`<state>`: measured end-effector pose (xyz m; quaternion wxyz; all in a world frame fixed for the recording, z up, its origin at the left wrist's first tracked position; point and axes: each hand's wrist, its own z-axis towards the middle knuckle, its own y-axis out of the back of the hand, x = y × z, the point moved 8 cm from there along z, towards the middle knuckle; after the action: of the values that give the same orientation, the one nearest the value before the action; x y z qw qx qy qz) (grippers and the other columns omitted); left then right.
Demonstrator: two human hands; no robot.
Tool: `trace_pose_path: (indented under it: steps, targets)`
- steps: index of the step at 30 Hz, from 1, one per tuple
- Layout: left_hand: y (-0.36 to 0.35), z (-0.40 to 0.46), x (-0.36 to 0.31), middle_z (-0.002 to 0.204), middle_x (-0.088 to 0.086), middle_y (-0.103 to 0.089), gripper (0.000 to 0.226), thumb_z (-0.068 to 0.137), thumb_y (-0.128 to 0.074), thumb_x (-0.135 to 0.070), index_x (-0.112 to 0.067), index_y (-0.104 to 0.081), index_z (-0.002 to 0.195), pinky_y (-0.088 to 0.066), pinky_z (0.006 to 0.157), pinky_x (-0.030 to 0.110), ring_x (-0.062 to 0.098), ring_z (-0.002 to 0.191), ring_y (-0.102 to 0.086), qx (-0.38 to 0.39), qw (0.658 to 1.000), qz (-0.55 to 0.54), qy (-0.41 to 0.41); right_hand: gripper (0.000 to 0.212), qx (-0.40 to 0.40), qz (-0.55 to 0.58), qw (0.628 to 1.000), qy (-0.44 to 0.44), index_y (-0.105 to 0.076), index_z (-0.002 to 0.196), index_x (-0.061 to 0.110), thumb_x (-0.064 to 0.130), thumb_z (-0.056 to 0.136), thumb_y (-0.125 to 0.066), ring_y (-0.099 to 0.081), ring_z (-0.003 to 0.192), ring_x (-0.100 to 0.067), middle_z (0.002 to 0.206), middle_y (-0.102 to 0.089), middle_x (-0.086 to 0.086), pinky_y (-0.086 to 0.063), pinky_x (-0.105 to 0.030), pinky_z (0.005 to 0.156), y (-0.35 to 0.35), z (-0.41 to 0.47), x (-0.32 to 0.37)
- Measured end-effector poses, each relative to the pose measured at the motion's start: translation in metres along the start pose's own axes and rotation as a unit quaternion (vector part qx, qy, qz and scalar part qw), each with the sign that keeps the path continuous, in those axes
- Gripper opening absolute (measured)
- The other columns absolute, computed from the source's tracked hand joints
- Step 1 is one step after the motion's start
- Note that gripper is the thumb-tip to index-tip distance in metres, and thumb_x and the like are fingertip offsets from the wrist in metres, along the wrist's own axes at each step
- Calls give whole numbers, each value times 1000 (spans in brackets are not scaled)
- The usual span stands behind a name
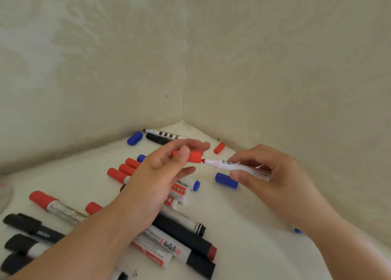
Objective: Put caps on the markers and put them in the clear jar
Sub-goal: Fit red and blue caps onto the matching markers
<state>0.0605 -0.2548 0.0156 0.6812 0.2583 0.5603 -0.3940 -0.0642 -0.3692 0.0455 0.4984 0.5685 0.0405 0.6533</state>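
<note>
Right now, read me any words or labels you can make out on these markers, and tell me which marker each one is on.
"BAOGOO", seen upside down and only roughly legible: on the white marker with a black cap near the bottom.
Black marker at left: small label, too blurred to read.
Marker in the right hand: dark print, unreadable.
White marker by the wall: dark squares only.

We see our two forearms bare from the bottom edge to the wrists, with no sleeve on either. Our left hand point(160, 169), toward nine o'clock, and our right hand point(273, 171), toward three o'clock, are ungloved, with short, unpainted nails on the thumbs.
</note>
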Motion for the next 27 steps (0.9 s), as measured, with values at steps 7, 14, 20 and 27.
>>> trace_pose_path:
  steps: [7,14,20,27]
  targets:
    - [-11,-5,-2,100,-14,-68,28,82,-41,-46,-45,-60,102,-52,80,31,13,88,-62,49,976,210,-27,18,16,-32,999,36,-67,81,40,23,75,-69,-55,78,-4,89,-58,18,-39,-10,63,-8,-1,5]
    - [-27,-11,-4,71,-13,-42,45,79,-16,-65,-33,-44,93,-33,63,15,2,74,-43,67,853,501,-129,15,30,-106,991,80,-71,89,36,25,80,-68,-59,82,-6,83,-65,18,-42,-18,61,-5,-4,11]
    - [-25,-13,-3,71,-11,-50,57,77,-15,-64,-26,-52,97,-34,58,15,3,69,-47,59,837,519,-162,13,58,-59,995,59,-70,92,35,34,82,-63,-62,80,-8,82,-68,13,-51,-41,73,-13,-6,8]
    - [-27,-9,-5,74,-16,-47,42,78,-22,-61,-33,-44,100,-36,63,10,-2,69,-46,29,865,487,-117,14,51,-97,994,-23,-66,80,38,24,82,-63,-56,72,2,77,-65,17,-43,-11,58,8,-2,-12]
